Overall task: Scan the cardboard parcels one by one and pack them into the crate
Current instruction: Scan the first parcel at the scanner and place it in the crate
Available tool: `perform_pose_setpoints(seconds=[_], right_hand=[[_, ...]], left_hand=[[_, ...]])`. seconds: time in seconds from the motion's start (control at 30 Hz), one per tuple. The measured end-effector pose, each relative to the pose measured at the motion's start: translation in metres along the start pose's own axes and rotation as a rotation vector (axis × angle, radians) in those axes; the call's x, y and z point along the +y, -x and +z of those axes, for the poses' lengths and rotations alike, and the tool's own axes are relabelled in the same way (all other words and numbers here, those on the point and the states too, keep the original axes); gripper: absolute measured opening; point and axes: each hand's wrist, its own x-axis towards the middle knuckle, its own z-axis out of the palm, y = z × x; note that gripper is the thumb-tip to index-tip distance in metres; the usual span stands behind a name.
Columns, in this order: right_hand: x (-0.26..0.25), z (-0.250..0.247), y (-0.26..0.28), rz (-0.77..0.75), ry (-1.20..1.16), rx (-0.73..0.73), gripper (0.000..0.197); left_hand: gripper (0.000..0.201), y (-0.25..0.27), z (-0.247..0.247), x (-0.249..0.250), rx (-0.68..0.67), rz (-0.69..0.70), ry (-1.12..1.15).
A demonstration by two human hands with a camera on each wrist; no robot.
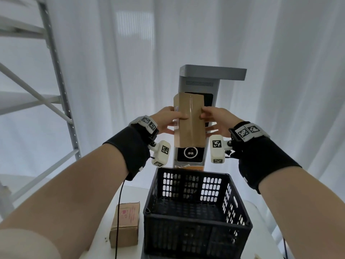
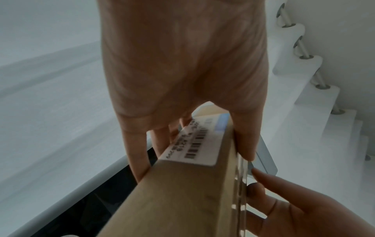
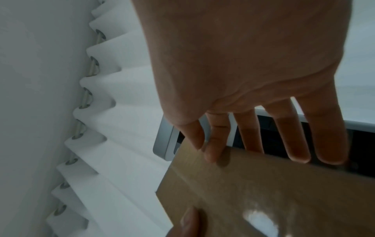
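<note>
I hold a brown cardboard parcel (image 1: 188, 124) upright in front of the grey scanner stand (image 1: 196, 79), above the black plastic crate (image 1: 196, 219). My left hand (image 1: 169, 119) grips its left edge, thumb on the front and fingers behind. My right hand (image 1: 214, 118) pinches the right edge between thumb and forefinger, the other fingers spread behind. In the left wrist view the parcel (image 2: 182, 200) shows a white barcode label (image 2: 201, 144) on its narrow side. The right wrist view shows the taped face of the parcel (image 3: 263, 192) under my right hand (image 3: 243, 80).
A second cardboard parcel (image 1: 126, 223) lies on the white table (image 1: 130, 191), left of the crate, with a black cable across it. A grey metal shelf frame (image 1: 59, 86) stands at the left. White curtains (image 1: 280, 71) hang behind the scanner.
</note>
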Motion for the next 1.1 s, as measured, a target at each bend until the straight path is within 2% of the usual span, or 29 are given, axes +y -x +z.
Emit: perform_pose_setpoints(seconds=[0.17,0.4,0.5,0.67,0.87,1.0,1.1], right_hand=[[0.002,-0.015,-0.001,-0.009,0.031,0.049,0.024],[0.005,-0.026,0.002,-0.022,-0.022,0.083,0.038],[0.004,-0.029,0.003,-0.029,-0.034,0.088,0.038],[0.002,-0.031,0.001,-0.035,-0.059,0.102,0.034],[0.003,-0.032,0.001,-0.030,-0.131,0.079,0.021],[0.003,-0.028,0.000,-0.043,-0.113,0.081,0.032],[0.002,-0.025,-0.002,-0.046,-0.129,0.065,0.039]], left_hand=[[0.066,-0.005,0.013,0.008,-0.007,0.001,-0.002],[0.064,-0.010,0.033,0.020,-0.002,0.005,-0.037],[0.056,-0.010,0.038,0.027,-0.002,0.017,-0.045],[0.064,-0.010,0.042,0.030,-0.020,0.020,-0.061],[0.054,-0.007,0.043,0.033,-0.033,0.016,-0.039],[0.039,-0.005,0.041,0.032,-0.035,-0.003,0.034],[0.038,-0.005,0.039,0.030,-0.027,-0.004,0.072]])
